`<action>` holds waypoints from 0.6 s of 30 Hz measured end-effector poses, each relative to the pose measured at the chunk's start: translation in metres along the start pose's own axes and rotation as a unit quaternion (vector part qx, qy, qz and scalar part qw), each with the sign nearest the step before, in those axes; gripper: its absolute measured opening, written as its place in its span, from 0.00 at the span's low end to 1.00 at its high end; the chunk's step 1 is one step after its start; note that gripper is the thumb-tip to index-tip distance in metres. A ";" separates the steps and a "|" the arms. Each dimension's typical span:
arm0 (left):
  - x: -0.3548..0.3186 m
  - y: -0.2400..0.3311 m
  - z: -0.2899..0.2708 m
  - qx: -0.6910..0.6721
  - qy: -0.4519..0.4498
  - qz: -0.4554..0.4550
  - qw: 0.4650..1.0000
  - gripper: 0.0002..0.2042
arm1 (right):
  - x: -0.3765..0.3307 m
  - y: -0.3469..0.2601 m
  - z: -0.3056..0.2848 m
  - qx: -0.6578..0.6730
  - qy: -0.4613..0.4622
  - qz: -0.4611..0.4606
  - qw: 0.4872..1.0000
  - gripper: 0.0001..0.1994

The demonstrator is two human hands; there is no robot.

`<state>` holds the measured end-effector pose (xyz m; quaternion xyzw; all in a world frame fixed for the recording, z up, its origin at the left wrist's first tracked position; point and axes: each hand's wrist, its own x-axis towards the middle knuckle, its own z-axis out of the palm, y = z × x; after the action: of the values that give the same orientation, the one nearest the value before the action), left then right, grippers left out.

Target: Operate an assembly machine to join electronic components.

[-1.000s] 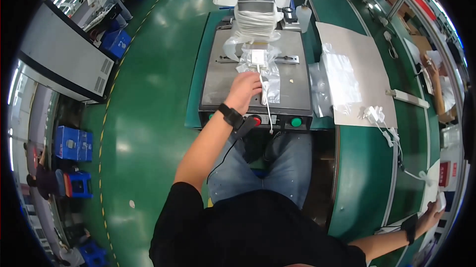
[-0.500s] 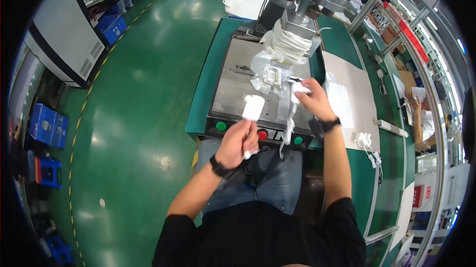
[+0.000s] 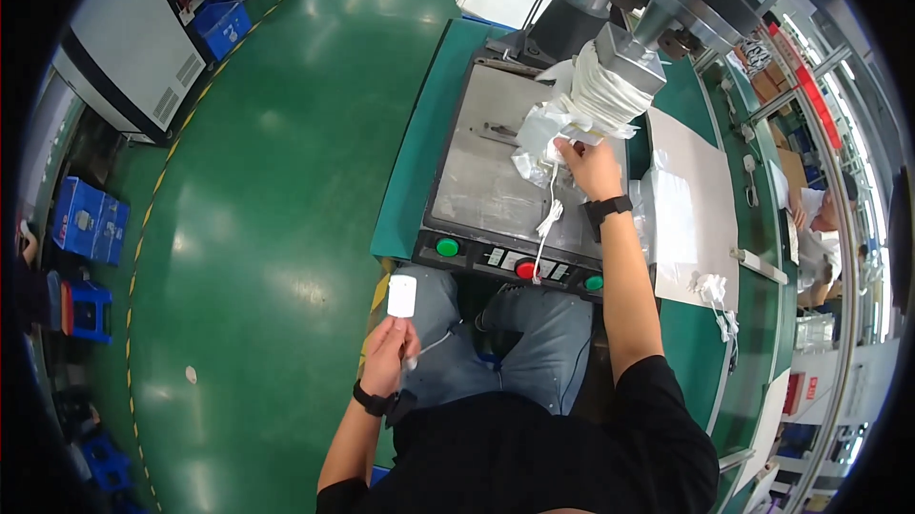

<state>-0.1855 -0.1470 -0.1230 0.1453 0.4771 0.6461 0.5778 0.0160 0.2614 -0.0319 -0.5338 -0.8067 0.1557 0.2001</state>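
Closest to the camera is the person's own lap: black top, blue jeans [image 3: 534,342], seated right in front of the press machine [image 3: 519,171]. The left hand [image 3: 389,357] is down low, off the machine's near-left corner and over the green floor [image 3: 257,228], with the fingers pinched around a small white rectangular piece [image 3: 402,296] held upright (looks like a little plastic block, too small to say more). A black wristband sits on that wrist.

Next out is the machine's front control strip: a green button [image 3: 447,247] toward its left end, a red button [image 3: 525,269] in the middle, and another green one at the right end. A thin white cord [image 3: 546,228] dangles across the strip, its end just about on the red button.

The right hand [image 3: 589,166] is stretched out over the grey metal plate of the machine, fingers closed on a clear plastic bag [image 3: 539,137] with white stuff in it, which is where the cord hangs from. The bag rests on the plate right below the press head [image 3: 620,75], which is wrapped in white cloth or tape.

To the right of the machine, the green tabletop [image 3: 686,342] carries a white sheet [image 3: 691,199] with more clear bags on it. Beyond the machine sits a stack of white sheets. Far left of the machine, across the floor, are blue crates [image 3: 88,220] and a grey cabinet [image 3: 133,66].
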 end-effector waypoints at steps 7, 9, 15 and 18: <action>0.068 0.011 0.045 0.085 -0.056 0.130 0.986 0.13 | -0.010 0.012 -0.027 0.134 -0.051 -0.050 0.988 0.20; 0.084 0.011 0.056 0.092 -0.072 0.173 0.978 0.13 | -0.056 0.008 -0.043 0.183 0.091 -0.161 0.966 0.17; 0.113 0.007 0.057 0.123 -0.045 0.194 0.972 0.14 | -0.216 0.025 -0.040 0.403 0.026 0.212 0.890 0.19; 0.111 0.005 0.054 0.175 -0.025 0.203 0.963 0.12 | -0.240 0.055 -0.006 0.487 0.043 0.190 0.852 0.19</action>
<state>-0.1808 -0.0238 -0.1318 0.3541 0.5287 0.6524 0.4116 0.1473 0.0607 -0.0901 -0.5168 -0.5014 0.5404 0.4352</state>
